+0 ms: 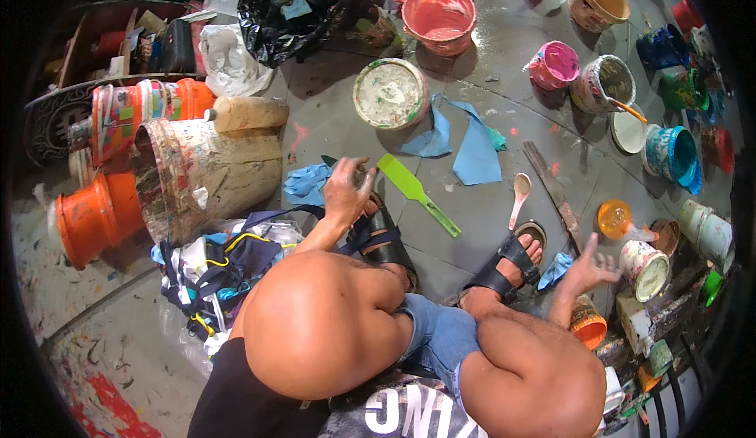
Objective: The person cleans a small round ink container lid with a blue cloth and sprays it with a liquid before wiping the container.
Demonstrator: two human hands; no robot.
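My left hand (pixel 346 192) is above my left sandal, its fingers loosely curved and apart, with nothing visible in them. Just left of it lies a crumpled blue cloth (pixel 307 183). A lime-green spatula (pixel 416 194) rests on the floor to its right. Over on the right side, my right hand (pixel 594 269) is raised with spread fingers and holds nothing. It is nearest to a paint-smeared white tub (pixel 644 269) and a small crumpled blue cloth (pixel 556 269). Ahead of my right foot lies a pale spoon (pixel 520 190), beside a long flat strip (pixel 553 188).
A lidded bucket (pixel 390 94) and blue cloth pieces (pixel 476 142) are ahead. Pink paint buckets (pixel 439 19) and a black bag (pixel 303 12) are farther off. A large bucket (pixel 213 166) lies sideways at left, near bundled rags (pixel 228 269). Many paint pots (pixel 669 153) line the right.
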